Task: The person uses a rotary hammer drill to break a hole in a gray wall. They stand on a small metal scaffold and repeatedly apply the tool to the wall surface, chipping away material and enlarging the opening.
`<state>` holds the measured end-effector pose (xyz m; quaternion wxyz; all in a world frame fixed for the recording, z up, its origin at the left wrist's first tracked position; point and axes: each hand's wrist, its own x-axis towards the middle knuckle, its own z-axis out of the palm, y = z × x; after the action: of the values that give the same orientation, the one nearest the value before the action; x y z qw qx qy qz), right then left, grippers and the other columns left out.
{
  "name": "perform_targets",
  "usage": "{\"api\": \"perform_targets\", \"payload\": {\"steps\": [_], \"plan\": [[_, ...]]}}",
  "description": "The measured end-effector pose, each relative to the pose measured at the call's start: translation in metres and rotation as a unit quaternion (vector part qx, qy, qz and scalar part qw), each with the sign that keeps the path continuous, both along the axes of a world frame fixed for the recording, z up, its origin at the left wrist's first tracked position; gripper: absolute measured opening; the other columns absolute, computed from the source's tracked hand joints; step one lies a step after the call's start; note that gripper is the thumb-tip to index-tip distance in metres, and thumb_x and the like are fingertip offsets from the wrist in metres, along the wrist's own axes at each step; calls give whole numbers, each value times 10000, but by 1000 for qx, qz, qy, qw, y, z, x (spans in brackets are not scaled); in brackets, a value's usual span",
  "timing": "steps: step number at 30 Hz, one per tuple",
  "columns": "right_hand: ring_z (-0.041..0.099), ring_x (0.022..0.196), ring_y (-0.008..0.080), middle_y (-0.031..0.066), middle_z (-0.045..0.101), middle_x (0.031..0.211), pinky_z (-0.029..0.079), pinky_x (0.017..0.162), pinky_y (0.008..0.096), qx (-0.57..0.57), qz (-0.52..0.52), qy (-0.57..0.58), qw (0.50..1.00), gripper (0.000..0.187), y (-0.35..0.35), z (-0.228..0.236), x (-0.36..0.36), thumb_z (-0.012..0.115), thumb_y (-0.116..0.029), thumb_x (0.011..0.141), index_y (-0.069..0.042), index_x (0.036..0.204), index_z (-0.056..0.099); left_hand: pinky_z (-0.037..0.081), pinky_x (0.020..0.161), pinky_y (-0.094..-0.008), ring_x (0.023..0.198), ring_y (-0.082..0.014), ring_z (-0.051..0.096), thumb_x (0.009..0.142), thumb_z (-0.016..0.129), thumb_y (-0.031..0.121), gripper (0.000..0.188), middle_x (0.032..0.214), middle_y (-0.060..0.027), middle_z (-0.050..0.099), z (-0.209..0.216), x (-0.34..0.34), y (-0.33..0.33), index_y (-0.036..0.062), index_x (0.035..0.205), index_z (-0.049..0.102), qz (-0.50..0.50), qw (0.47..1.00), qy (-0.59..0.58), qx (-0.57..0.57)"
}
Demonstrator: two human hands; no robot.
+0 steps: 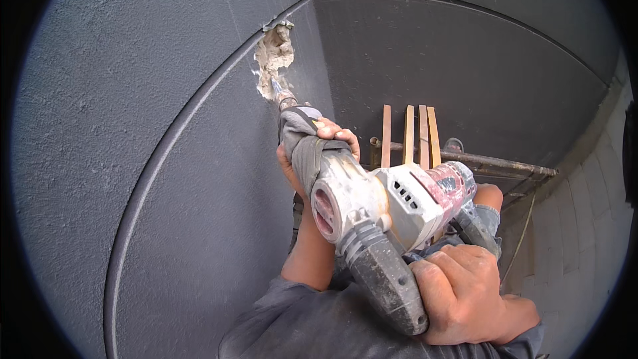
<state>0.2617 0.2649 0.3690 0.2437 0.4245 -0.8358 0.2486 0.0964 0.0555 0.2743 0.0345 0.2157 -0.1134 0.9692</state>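
Observation:
A dusty white and red demolition hammer (405, 196) slants up and left across the middle, both my hands on it. My left hand (337, 134) is closed round its front end, over a grey cloth (302, 146) wrapped there. My right hand (465, 292) grips the black rear handle (389, 279), fingers curled round it. The chisel bit (276, 85) reaches the lower part of a rough, pale broken-out patch (274, 53) in the dark grey wall (193, 179). Whether the tip is pressed into the material I cannot tell.
A raised moulding (159, 139) curves along the walls and meets the patch's top. Several wooden strips (423, 134) stand near a rusty scaffold pipe (492, 157) by the second grey wall (425, 53). Pale paving (578, 239) and a thin rope (520, 239) lie at right.

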Motion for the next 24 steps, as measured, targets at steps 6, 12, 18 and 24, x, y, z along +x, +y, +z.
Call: {"api": "perform_targets", "payload": {"steps": [6, 12, 18, 24], "plan": [[630, 552, 285, 129, 638, 696, 470, 521, 390, 33, -25, 10, 999, 410, 16, -4, -6, 816, -245, 618, 33, 861, 639, 531, 1009, -368, 993, -202, 702, 784, 897, 306, 559, 1008, -91, 679, 1, -2, 11, 35, 1167, 593, 33, 999, 13, -31], [625, 571, 297, 125, 640, 714, 459, 540, 409, 33, -11, 4, 999, 496, 21, 1, -27, 832, -330, 581, 18, 882, 647, 531, 1009, -392, 992, -214, 681, 890, 730, 415, 470, 1009, -102, 671, -11, -25, 9, 52, 1161, 607, 41, 997, 20, -57], [623, 546, 270, 130, 624, 693, 472, 501, 380, 11, -14, -4, 1000, 344, -4, -3, -9, 774, -151, 615, 39, 861, 627, 527, 1017, -384, 974, -233, 689, 861, 762, 401, 508, 1005, -116, 659, -7, -7, -3, 40, 1177, 592, -3, 999, 30, 11], [596, 559, 232, 90, 545, 655, 475, 503, 364, 33, -29, 4, 999, 199, -40, -6, 15, 665, -163, 712, -5, 781, 566, 543, 964, -376, 959, -187, 718, 814, 878, 239, 540, 988, -77, 669, -8, -5, -21, 14, 1173, 544, -20, 999, 23, 36]]}}
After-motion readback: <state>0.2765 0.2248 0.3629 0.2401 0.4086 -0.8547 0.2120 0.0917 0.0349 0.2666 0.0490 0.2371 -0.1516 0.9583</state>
